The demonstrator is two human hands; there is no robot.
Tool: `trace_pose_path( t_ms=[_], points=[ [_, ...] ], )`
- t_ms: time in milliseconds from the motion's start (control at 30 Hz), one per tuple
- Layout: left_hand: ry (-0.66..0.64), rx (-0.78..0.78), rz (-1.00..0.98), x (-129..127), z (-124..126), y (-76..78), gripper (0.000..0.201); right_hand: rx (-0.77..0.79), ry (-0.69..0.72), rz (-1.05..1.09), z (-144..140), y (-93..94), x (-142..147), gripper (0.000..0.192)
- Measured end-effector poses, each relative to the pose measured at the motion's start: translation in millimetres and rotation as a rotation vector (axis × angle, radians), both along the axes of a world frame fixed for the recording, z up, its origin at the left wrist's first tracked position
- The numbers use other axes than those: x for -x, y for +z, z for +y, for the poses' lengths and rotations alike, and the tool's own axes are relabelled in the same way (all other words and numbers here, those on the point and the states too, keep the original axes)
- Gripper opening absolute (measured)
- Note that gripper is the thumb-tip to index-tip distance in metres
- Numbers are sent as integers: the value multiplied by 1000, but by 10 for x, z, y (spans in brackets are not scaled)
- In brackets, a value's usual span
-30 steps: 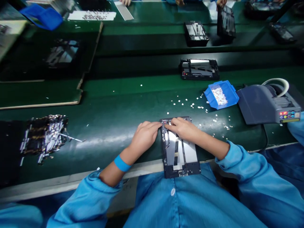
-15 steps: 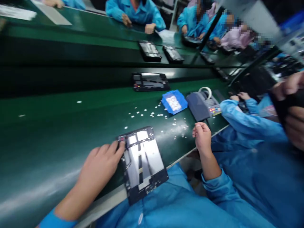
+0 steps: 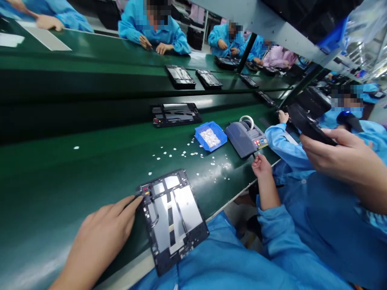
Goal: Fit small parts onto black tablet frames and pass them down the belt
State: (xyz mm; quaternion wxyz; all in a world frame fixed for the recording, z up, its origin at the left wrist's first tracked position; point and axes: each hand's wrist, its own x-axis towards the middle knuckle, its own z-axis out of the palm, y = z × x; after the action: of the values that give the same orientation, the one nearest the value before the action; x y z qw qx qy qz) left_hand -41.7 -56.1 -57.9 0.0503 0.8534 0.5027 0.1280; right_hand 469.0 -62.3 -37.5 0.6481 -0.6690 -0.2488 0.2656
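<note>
A black tablet back frame (image 3: 171, 217) with silver panels lies at the near edge of the green bench (image 3: 60, 177), hanging slightly over it. My left hand (image 3: 99, 237) lies flat on the bench, its fingertips touching the frame's top left corner. My right hand (image 3: 261, 166) hovers at the bench edge to the right of the frame, fingers curled shut, nothing visible in them. Small white pieces (image 3: 181, 153) are scattered between the frame and a blue bin (image 3: 211, 137) that holds more of them.
A grey tape dispenser machine (image 3: 244, 139) stands right of the bin. Another frame (image 3: 175, 114) lies on the dark belt behind. A co-worker's hand (image 3: 347, 161) at close right holds a black device (image 3: 308, 125). More people in blue work across the line.
My right hand has left the frame and moved right to the bench edge. My view has swung right and up. My left hand stays at the frame's corner.
</note>
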Motion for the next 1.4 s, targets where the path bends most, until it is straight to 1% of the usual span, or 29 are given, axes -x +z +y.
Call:
trace_pose_path(
  t_ms=[67, 133, 167, 233, 267, 300, 367, 433, 500, 567, 600, 667, 700, 733, 767, 833, 867, 900, 1000, 1100, 1200, 1300, 1400],
  points=[
    [85, 70, -181, -31, -98, 27, 41, -10, 12, 78, -106, -98, 345, 48],
    [152, 217, -398, -168, -188, 111, 37, -8, 95, 170, -190, -192, 813, 45],
    [187, 317, -514, -279, -219, 168, 36, -3, 174, 210, -217, -223, 1074, 43],
    [280, 522, -742, -553, -241, 278, 35, 21, 384, 248, -238, -241, 1603, 36],
    [297, 623, -858, -695, -233, 317, 37, 37, 494, 244, -236, -230, 1849, 31],
    [311, 690, -979, -824, -217, 340, 39, 52, 591, 227, -230, -211, 2072, 28],
    [338, 779, -1188, -1004, -179, 336, 36, 67, 734, 176, -210, -175, 2426, 24],
    [391, 788, -1323, -1041, -158, 276, 25, 63, 851, 120, -186, -165, 2637, 22],
    [470, 737, -1375, -929, -161, 192, 19, 58, 967, 38, -146, -188, 2706, 22],
    [554, 632, -1353, -702, -169, 127, 17, 33, 1018, -135, -70, -228, 2657, 22],
    [590, 573, -1308, -568, -167, 112, 16, 3, 1017, -268, -15, -249, 2604, 23],
    [613, 483, -1128, -317, -142, 120, 15, -87, 1006, -598, 121, -289, 2486, 24],
    [579, 452, -1003, -221, -121, 138, 14, -132, 1016, -770, 195, -308, 2439, 25],
    [506, 424, -869, -153, -95, 159, 12, -171, 1049, -932, 267, -325, 2408, 27],
    [400, 395, -736, -116, -68, 178, 10, -201, 1095, -1081, 331, -340, 2394, 29],
    [171, 321, -495, -120, -20, 194, 11, -239, 1182, -1327, 430, -364, 2410, 34],
    [87, 282, -389, -149, -2, 188, 13, -248, 1213, -1417, 464, -373, 2431, 36],
    [34, 252, -293, -183, 11, 173, 15, -249, 1234, -1483, 490, -381, 2454, 38],
    [-10, 202, -86, -258, 24, 108, 16, -222, 1258, -1566, 539, -399, 2495, 36],
    [-41, 195, -44, -248, 29, 76, 15, -210, 1284, -1577, 574, -409, 2486, 35],
    [-31, 236, -168, -218, 66, 113, 14, -230, 1299, -1591, 600, -402, 2471, 34],
    [53, 299, -343, -235, 156, 185, 9, -232, 1291, -1612, 614, -378, 2472, 32],
    [124, 408, -378, -290, 296, 230, 9, -243, 1284, -1632, 623, -359, 2472, 30]
  ],
)
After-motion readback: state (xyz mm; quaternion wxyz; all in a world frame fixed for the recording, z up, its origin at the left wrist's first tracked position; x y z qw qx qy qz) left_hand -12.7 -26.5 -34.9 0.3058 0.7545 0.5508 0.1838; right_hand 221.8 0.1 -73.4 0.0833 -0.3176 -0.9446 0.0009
